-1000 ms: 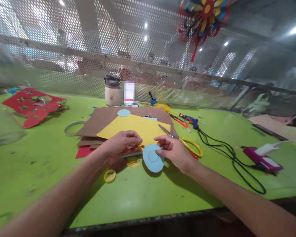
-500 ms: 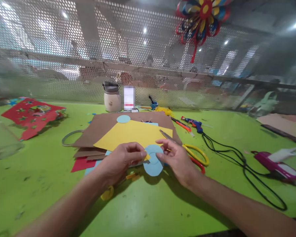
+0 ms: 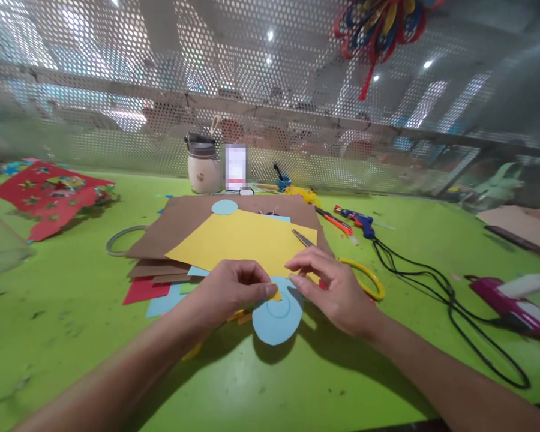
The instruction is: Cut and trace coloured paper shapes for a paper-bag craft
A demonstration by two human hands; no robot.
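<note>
A light blue paper circle (image 3: 274, 327) with a smaller ring drawn on it hangs tilted above the table's front part. My left hand (image 3: 236, 291) pinches at its upper left, the thumb on a small yellow paper piece (image 3: 277, 294) lying against the circle. At the circle's upper right is my right hand (image 3: 328, 285), thumb and fingers apart with nothing between them. Just beyond the hands lies a yellow paper sheet (image 3: 243, 240) on brown cardboard (image 3: 162, 228). Scissors with a yellow handle (image 3: 369, 279) are partly hidden by my right hand.
Another blue paper circle (image 3: 225, 207) rests on the cardboard. A blue glue gun (image 3: 362, 223), its black cord (image 3: 414, 275) and a magenta device (image 3: 499, 303) lie rightward. Red cut paper (image 3: 58, 198) is at left. A bottle (image 3: 202, 168) stands behind, before a perforated screen (image 3: 162, 78).
The blue circle has come lower and closer, still at my left fingers with the yellow piece. My right thumb has moved off its face, and the right fingers are apart. The view has shifted slightly.
</note>
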